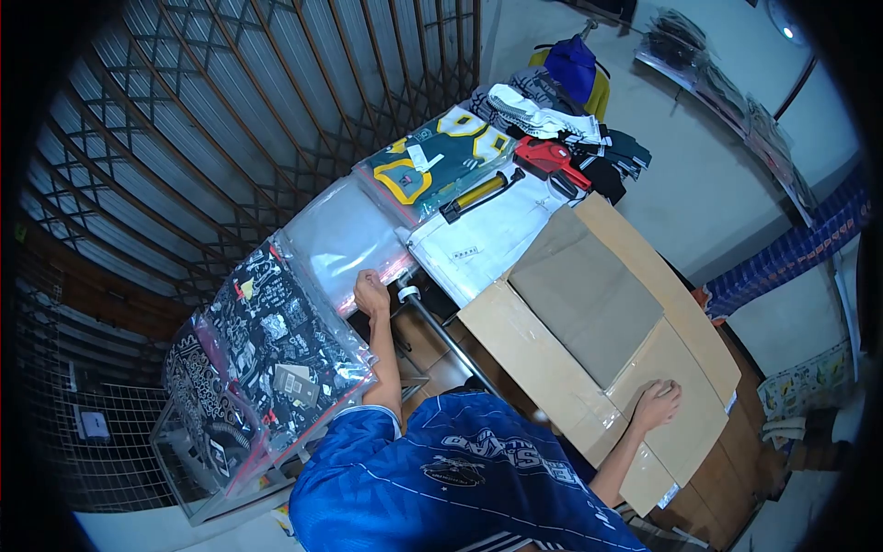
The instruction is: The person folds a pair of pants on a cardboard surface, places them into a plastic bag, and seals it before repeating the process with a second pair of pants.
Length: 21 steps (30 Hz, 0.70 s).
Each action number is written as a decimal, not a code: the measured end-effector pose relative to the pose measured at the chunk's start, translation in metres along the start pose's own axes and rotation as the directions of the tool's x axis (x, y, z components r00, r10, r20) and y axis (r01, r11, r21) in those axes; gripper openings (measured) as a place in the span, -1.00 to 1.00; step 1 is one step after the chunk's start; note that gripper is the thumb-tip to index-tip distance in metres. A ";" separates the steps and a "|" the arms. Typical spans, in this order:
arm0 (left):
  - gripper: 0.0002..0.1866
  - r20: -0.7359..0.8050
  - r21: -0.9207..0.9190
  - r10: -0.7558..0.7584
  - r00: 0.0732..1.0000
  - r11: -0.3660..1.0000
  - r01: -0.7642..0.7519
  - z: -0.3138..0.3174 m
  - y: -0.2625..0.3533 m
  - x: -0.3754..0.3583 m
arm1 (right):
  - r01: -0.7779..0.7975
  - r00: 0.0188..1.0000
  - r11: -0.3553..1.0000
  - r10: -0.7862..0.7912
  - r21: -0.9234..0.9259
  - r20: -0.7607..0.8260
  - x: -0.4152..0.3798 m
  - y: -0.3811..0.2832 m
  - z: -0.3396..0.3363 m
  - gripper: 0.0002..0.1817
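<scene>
My left hand (371, 293) is closed at the near edge of a clear plastic bag (345, 230) with a reddish seal strip, lying in a flat stack. My right hand (659, 405) rests on a brown cardboard box (543, 345) with its flaps spread, fingers curled; whatever they may hold is hidden. A greyish-brown flat sheet (593, 299) lies on the cardboard, beyond that hand. Left of my left hand is a bagged black garment with a white print (276, 322), a tag on top.
Behind the cardboard lie a white sheet (487, 239), a yellow-and-black hand pump (480, 195), a red-and-black tool (552, 163) and a bagged green-and-yellow jersey (432, 161). A dark metal bar (441, 327) crosses the gap between my arms. A folding metal gate (230, 120) stands at the left.
</scene>
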<state>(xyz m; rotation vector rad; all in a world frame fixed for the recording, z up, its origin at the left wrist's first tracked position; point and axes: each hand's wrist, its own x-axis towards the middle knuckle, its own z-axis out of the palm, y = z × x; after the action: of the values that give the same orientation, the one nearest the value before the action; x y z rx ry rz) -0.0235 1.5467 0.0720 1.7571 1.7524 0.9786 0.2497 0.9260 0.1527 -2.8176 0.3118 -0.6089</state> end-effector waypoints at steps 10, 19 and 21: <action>-0.82 -0.327 -0.244 0.154 0.932 0.940 -0.241 -0.021 0.057 -0.008 | 0.025 0.998 1.000 -0.024 0.005 -0.061 -0.002 0.002 0.006 -0.56; -0.82 -0.223 -0.369 0.246 0.943 0.874 -0.315 -0.084 0.172 -0.056 | 0.010 1.000 0.998 -0.009 0.057 -0.009 -0.001 0.000 0.000 -0.55; -0.83 -0.186 -0.411 0.331 0.925 0.829 -0.380 -0.098 0.201 -0.071 | 0.018 0.999 0.997 -0.016 0.078 -0.030 -0.001 0.000 0.000 -0.57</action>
<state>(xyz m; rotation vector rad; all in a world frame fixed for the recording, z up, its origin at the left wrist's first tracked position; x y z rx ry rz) 0.0377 1.4465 0.2753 1.7754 1.1399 1.5178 0.2492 0.9260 0.1520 -2.7417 0.2635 -0.6517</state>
